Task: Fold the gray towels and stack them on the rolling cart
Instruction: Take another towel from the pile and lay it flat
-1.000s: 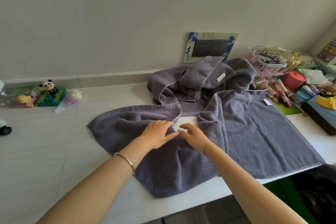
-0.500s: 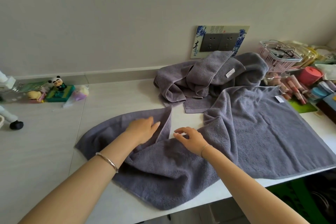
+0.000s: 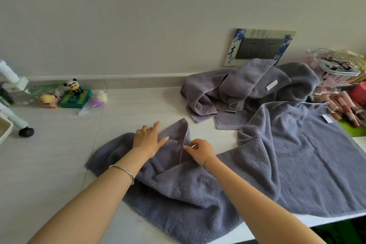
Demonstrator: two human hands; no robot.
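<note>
White counter [image 3: 59, 144] against a plain wall [image 3: 138, 16], head view; the gray towel [image 3: 297, 164] lies across it, right half roughly flat and reaching the near edge, left half bunched under the hands. Change over the last second: the hands sat side by side at the towel's middle edge, now they have parted; left hand [image 3: 147, 140] has slid left and lies flat on the left flap, fingers spread; right hand [image 3: 200, 150] pinches the raised hem just beside it; the flap, spread wide before, is drawn in and rucked. Read: still straightening for the first fold; no fold made, task barely begun. Towel heap [image 3: 247, 93] sits untouched at the back, below the wall socket [image 3: 259, 47]. Nothing stacked; a white leg [image 3: 17, 122] on a black wheel at the left edge may be the cart, cannot tell.
</note>
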